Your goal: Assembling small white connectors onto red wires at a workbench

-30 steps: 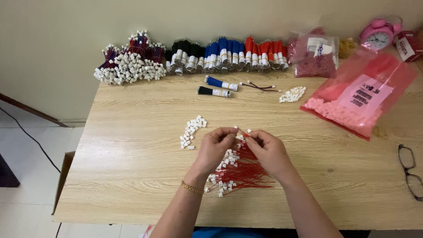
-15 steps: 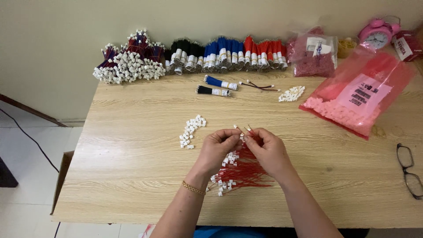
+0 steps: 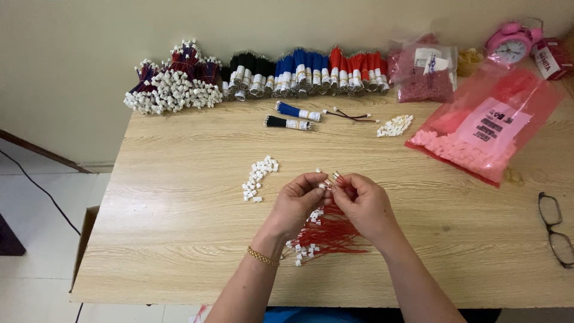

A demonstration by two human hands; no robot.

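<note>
Over the last second little changes. Both hands stay raised together over the middle of the surface point(image 3: 179, 239), and the red wire bundle point(image 3: 326, 236) beneath them lies where it lay. The one shift is small: the fingertips draw a touch closer, and the short wire end between them sits a little more upright. That reads as fine fitting work continuing in place, not a reach for new stock.

The left hand point(image 3: 299, 202) has its grip pressed together on a small white connector point(image 3: 323, 186), thumb and forefinger pinching it. The right hand point(image 3: 363, 203) pinches a thin red wire point(image 3: 338, 177) whose metal-tipped end points toward 12 o'clock, touching or just short of the connector; I cannot tell which.

A loose heap of white connectors point(image 3: 257, 178) lies near the left hand at about 10 o'clock. Farther off at 12 o'clock lie a blue wire bundle point(image 3: 296, 111) and a black wire bundle point(image 3: 287, 123), and behind them a row of taped bundles point(image 3: 299, 72) along the far edge against the wall. At 2 o'clock a red plastic bag point(image 3: 484, 128) of white parts takes up the right far corner, with a second small heap of connectors point(image 3: 394, 125) beside it. Glasses point(image 3: 556, 230) sit at 3 o'clock, close to the right edge.

Open room lies at 9 o'clock, between the hands and the left edge, and in the strip at 3 o'clock before the glasses. The near edge is close under the forearms.
</note>
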